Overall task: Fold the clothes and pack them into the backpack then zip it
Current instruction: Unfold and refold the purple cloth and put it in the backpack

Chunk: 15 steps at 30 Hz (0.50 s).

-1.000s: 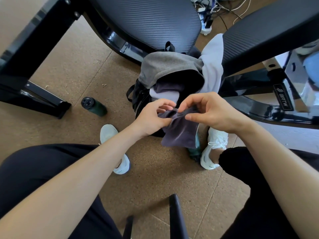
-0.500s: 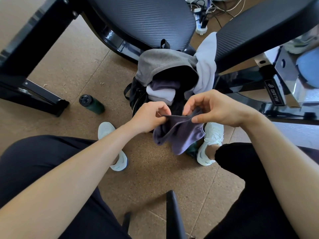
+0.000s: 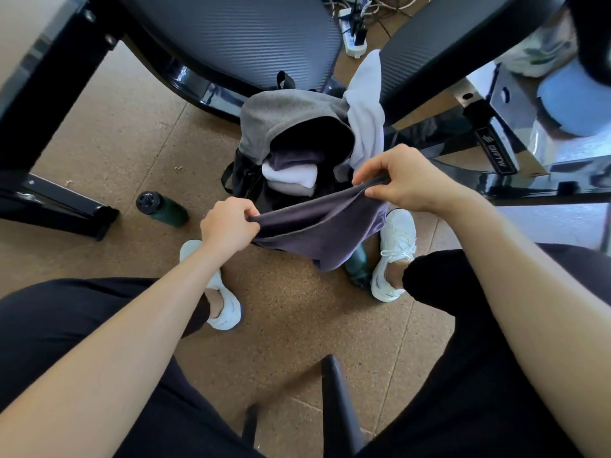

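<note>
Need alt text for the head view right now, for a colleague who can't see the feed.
Both hands, left hand and right hand, pinch a dark purple cloth stretched between them above the open black backpack, which holds folded clothes. A green bottle lies on the floor to the left.
</note>
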Tool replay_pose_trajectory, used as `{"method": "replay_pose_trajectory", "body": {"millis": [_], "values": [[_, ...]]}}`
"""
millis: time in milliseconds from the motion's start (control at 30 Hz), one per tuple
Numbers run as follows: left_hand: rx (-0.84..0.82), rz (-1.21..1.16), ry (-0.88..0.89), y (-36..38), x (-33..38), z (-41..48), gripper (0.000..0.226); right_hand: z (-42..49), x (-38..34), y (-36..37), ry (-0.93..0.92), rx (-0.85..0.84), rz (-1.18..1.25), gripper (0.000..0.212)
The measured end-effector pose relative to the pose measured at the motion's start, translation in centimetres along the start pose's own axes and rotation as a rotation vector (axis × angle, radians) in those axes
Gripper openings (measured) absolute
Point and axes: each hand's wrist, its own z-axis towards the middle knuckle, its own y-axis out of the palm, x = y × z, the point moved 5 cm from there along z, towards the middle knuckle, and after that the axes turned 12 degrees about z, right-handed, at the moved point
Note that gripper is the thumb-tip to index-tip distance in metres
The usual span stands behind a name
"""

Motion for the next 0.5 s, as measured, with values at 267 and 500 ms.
{"method": "replay_pose_trajectory", "body": {"millis": [267,500], "values": [[-0.134,-0.668,-0.355,0.8,-1.7,-0.2,0.013,0.6,2.1,-1.4,0.055,0.225,-0.129,0.015],[-0.019,-0.539,-0.212,-0.9,-1.6,0.2,0.019,0.4,2.5,-2.4,0.070,0.386,-0.123,0.009]]}}
